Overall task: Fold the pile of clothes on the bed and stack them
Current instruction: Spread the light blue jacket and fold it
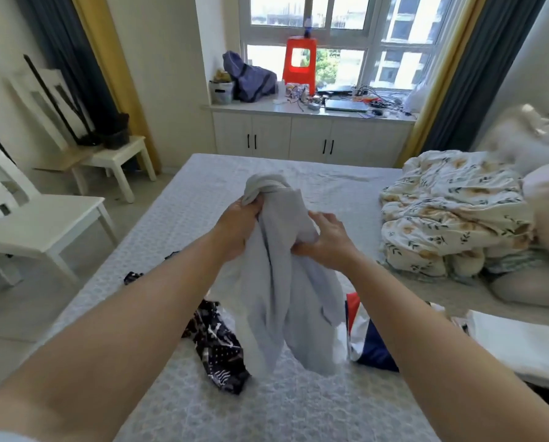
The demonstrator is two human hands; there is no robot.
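A pale grey-blue garment (282, 288) hangs bunched in the air above the bed (203, 193). My left hand (238, 228) grips its upper part, with cloth spilling over the fist. My right hand (327, 240) pinches a fold at the garment's right side. Below on the mattress lie a dark navy patterned piece (216, 346) at the left and a red, white and navy piece (365, 336) at the right, partly hidden behind the hanging cloth.
A crumpled floral duvet (451, 212) and pillows fill the bed's right side. A white folded item (521, 346) lies at the near right. White chairs (43, 224) stand left of the bed. A cluttered window counter (311, 106) with an orange stool lies beyond.
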